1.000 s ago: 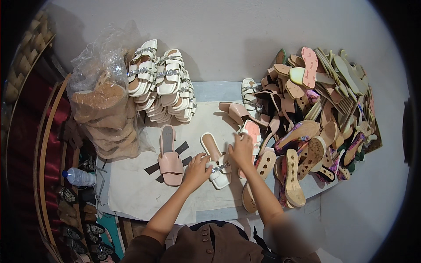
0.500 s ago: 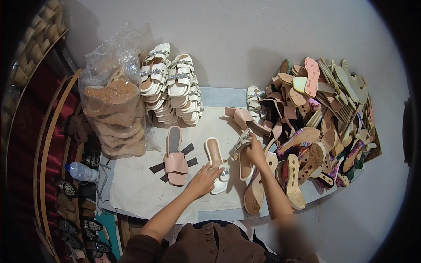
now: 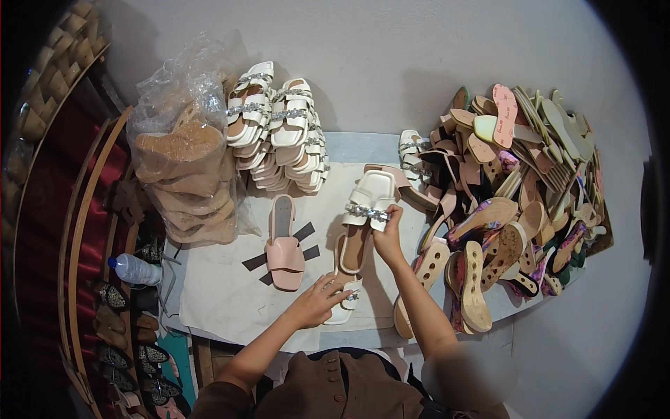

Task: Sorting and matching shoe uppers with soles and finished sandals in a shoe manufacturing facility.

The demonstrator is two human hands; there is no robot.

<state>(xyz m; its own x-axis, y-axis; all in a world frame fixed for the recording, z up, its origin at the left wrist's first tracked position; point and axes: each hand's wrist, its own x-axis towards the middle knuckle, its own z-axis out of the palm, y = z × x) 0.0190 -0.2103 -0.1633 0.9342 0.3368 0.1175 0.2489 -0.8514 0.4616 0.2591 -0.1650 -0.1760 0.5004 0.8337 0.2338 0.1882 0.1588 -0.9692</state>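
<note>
Well, right hand [image 3: 389,234]: grasping 1 white sandal [image 3: 375,186] by the side of its strap, near the centre of the frame.
Held sandal: toe end toward the top of the frame, brown insole facing up, a band of sparkling stones across the strap.
Left hand [image 3: 314,302]: low centre of the frame, fingers spread over the strap of a 2nd white sandal [image 3: 338,318]; from where I stand, I cannot tell whether it grips or only rests there.
Sandal under the fingers: toe end toward the bottom of the frame, heel end partly hidden behind the held sandal.
Pink sandal [image 3: 285,269]: left of centre on the pale cloth [image 3: 216,293], just beside the left hand, with dark strips [image 3: 306,231] sticking out on both sides.
White stacks: 2 piles of white sandals [image 3: 288,133], upper left of centre.
Plastic bag [image 3: 174,80]: upper left, tan soles [image 3: 185,199] showing through it.
Heap: soles and shoes [image 3: 502,244] jumbled across the right of the frame.
Pink shoe [image 3: 412,190]: right of the held sandal, partly hidden behind it.
Bottle [image 3: 137,270]: left side, clear with a blue cap.
Lower left: dark patterned shoes [image 3: 113,356] in rows.
</note>
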